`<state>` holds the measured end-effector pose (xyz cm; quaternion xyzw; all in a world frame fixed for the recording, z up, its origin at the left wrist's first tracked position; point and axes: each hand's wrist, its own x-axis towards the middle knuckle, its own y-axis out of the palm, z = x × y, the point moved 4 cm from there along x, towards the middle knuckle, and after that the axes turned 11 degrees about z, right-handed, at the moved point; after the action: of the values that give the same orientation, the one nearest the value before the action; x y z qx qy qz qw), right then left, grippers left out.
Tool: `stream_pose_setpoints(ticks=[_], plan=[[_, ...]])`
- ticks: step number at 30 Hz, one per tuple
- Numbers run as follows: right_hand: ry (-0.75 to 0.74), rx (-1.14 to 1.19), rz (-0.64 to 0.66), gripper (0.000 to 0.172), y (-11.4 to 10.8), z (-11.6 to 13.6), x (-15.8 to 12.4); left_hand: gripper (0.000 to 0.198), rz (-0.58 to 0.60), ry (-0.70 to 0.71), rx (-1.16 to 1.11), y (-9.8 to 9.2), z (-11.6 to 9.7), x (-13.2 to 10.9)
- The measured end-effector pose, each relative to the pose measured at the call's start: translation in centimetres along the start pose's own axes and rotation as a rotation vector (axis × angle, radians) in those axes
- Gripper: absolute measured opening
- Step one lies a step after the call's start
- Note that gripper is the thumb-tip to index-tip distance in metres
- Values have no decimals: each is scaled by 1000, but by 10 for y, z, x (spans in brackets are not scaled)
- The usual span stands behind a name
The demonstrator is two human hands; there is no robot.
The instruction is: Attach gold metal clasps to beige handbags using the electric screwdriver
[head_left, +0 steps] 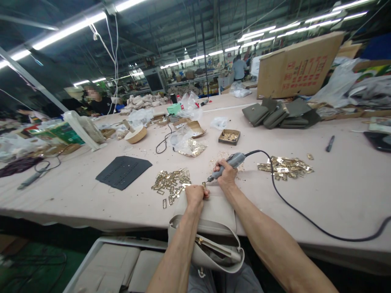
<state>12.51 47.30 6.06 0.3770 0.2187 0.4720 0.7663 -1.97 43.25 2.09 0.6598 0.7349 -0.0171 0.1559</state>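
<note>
My right hand [227, 174] is wrapped round a grey corded electric screwdriver [229, 163], its tip pointing left and down. The tip is close to a small gold metal fitting [204, 185] at the far edge of a beige handbag [216, 211]. My left hand [194, 195] is closed on the handbag's flap beside that fitting; its fingers are mostly hidden. The bag's body hangs open at the table edge, towards my lap. Left of my left hand lies a pile of gold rectangular frames [171, 183]. Another pile of gold metal pieces [287, 167] lies on the right.
A small tray of screws [229, 137] stands beyond my hands. A dark panel [124, 171] and a second corded tool [33, 179] lie left. Folded dark pouches [275, 114] and a cardboard box [299, 69] are at back right. The black cord [293, 211] crosses the right side.
</note>
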Motion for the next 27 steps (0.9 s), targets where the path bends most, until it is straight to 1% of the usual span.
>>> stream_pose_setpoints(ticks=[4, 7, 10, 13, 17, 23, 27], plan=[[-3, 9, -20, 23, 1, 1, -1, 11, -8, -25, -40, 1, -1, 1], [15, 33, -39, 22, 1, 6, 1, 13, -12, -36, -62, 2, -2, 0], [1, 49, -45, 23, 1, 10, 2, 13, -23, -47, -72, 2, -3, -1], [-4, 37, -39, 24, 3, 6, 0, 14, -38, -59, -74, 2, -3, 0], [55, 28, -42, 22, 5, -3, -3, 13, -46, -54, -94, 2, -2, 1], [-20, 59, -71, 22, 1, 10, 2, 12, -35, -53, -137, 1, 0, 2], [-7, 7, -66, 25, 2, 4, 0, 13, -33, -50, -150, -1, 1, 3]])
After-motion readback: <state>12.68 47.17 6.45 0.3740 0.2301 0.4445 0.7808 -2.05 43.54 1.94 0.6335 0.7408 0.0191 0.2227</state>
